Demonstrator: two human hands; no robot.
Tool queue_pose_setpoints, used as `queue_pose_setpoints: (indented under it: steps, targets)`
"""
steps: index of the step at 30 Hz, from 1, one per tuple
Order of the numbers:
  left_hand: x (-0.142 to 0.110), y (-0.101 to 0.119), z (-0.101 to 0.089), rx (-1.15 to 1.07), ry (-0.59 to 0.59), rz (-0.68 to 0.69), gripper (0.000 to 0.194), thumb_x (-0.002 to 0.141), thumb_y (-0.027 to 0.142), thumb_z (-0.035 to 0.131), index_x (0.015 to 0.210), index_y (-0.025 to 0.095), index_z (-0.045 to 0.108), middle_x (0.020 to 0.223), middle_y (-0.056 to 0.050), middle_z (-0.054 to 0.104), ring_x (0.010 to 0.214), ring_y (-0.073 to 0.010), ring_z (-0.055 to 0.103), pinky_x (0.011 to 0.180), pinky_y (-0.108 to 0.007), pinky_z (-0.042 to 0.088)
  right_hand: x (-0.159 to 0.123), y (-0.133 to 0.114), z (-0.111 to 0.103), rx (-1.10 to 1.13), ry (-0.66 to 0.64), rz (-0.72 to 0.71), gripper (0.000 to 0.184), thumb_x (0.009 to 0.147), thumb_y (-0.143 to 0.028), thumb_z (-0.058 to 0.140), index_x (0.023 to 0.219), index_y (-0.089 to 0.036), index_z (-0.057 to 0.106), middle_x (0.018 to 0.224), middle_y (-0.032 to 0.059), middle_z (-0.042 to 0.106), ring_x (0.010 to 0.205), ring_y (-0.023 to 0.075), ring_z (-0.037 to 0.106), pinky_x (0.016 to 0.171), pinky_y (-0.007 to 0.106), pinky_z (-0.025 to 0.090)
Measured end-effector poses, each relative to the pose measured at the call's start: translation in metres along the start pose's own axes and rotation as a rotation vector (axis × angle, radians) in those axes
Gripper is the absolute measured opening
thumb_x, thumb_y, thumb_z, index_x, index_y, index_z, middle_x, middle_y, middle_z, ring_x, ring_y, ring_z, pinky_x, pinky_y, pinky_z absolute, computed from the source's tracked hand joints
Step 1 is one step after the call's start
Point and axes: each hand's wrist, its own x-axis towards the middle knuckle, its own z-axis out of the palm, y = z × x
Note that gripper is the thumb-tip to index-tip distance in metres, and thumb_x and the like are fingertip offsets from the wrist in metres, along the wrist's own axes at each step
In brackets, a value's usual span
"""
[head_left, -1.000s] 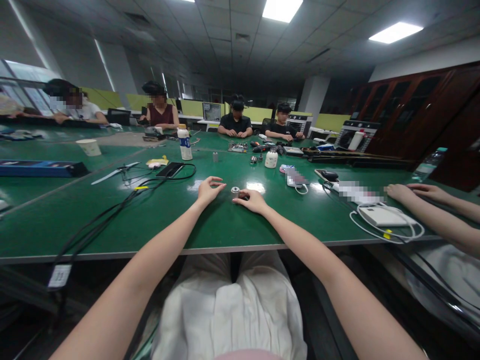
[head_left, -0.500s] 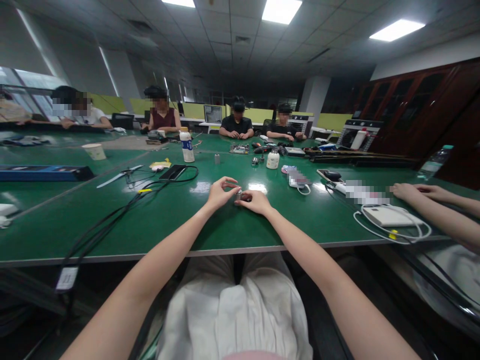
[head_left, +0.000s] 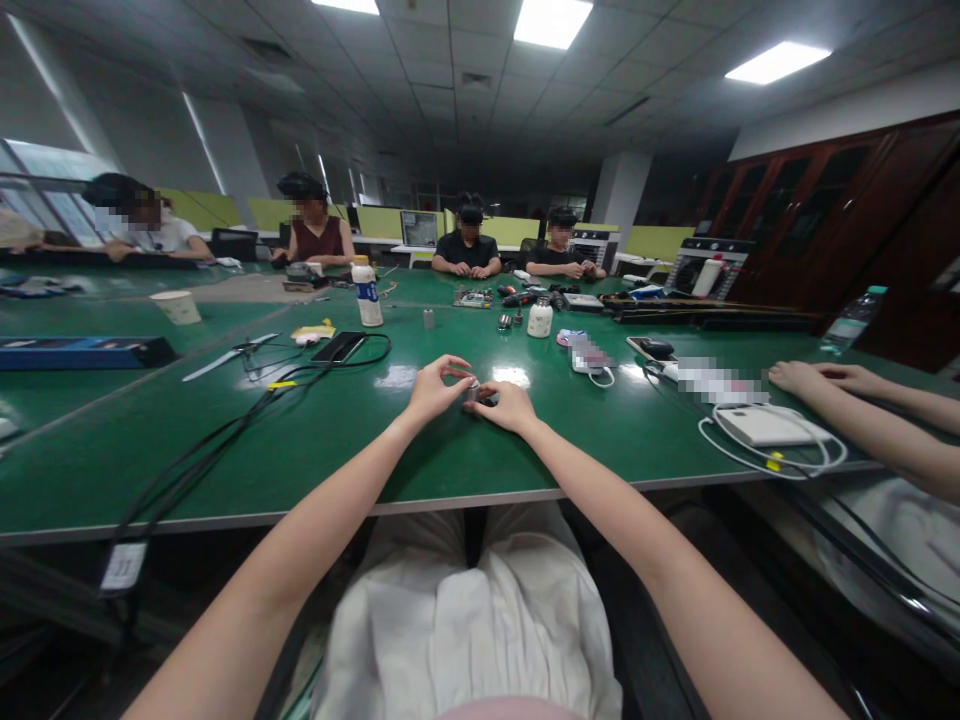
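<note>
A small grey metal cylinder [head_left: 472, 393] stands upright on the green table [head_left: 450, 462] in front of me. My right hand [head_left: 510, 405] holds it low from the right, thumb and fingers curled about its side. From the left, my left hand [head_left: 436, 390] has its thumb at the cylinder's top, with the index finger arched above. The fingers partly hide the piece, and a dark bit shows beneath the right hand. Farther back stands another small grey cylinder [head_left: 428, 318], with small shiny metal parts [head_left: 505, 322] to its right.
Black cables [head_left: 225, 430] and a phone [head_left: 339, 347] lie to the left. Behind my hands stand a milk bottle [head_left: 367, 295] and a white jar [head_left: 539, 320]. On the right are a white power bank [head_left: 772, 426] with cables and a neighbour's hands [head_left: 810, 380]. Several people sit opposite.
The view has shifted slightly, so everything appears a little farther left. Both hands stay at the metal cylinder in nearly the same pose.
</note>
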Motion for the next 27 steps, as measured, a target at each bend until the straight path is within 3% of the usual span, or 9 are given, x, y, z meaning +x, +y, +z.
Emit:
queue_pose_setpoints:
  steps: [11,16,22,27]
  targets:
    - [-0.002,0.000,0.001,0.023,-0.017,0.007,0.020,0.077,0.033,0.070,0.094,0.022,0.068,0.093,-0.006,0.078,0.093,-0.0249,0.072,0.092,-0.040,0.050,-0.001,-0.001,0.003,-0.134,0.065,-0.059,0.039,0.080,-0.058,0.072,0.098,-0.023,0.076,0.097,0.0060,0.076,0.096,0.0238,0.067,0.085,0.033,0.046]
    - [0.001,-0.007,-0.004,0.024,0.025,-0.020,0.031,0.072,0.042,0.076,0.094,0.021,0.068,0.086,-0.007,0.077,0.089,-0.0260,0.073,0.087,-0.039,0.052,-0.002,-0.004,0.002,-0.139,0.054,-0.060,0.037,0.084,-0.055,0.069,0.098,-0.022,0.076,0.094,0.0063,0.076,0.092,0.0233,0.068,0.083,0.033,0.046]
    - [0.002,-0.008,-0.007,-0.080,-0.022,-0.028,0.042,0.068,0.045,0.079,0.100,0.019,0.068,0.084,-0.008,0.078,0.086,-0.0270,0.074,0.084,-0.038,0.055,-0.003,-0.005,-0.001,-0.136,0.054,-0.036,0.037,0.082,-0.055,0.071,0.097,-0.022,0.075,0.090,0.0055,0.075,0.088,0.0221,0.068,0.079,0.031,0.048]
    - [0.001,-0.006,-0.003,-0.052,-0.050,-0.005,0.040,0.068,0.041,0.079,0.101,0.020,0.069,0.087,-0.008,0.079,0.088,-0.0269,0.075,0.088,-0.040,0.055,0.000,0.000,0.002,-0.059,0.038,-0.025,0.036,0.079,-0.055,0.073,0.095,-0.022,0.075,0.090,0.0049,0.076,0.087,0.0213,0.070,0.078,0.030,0.050]
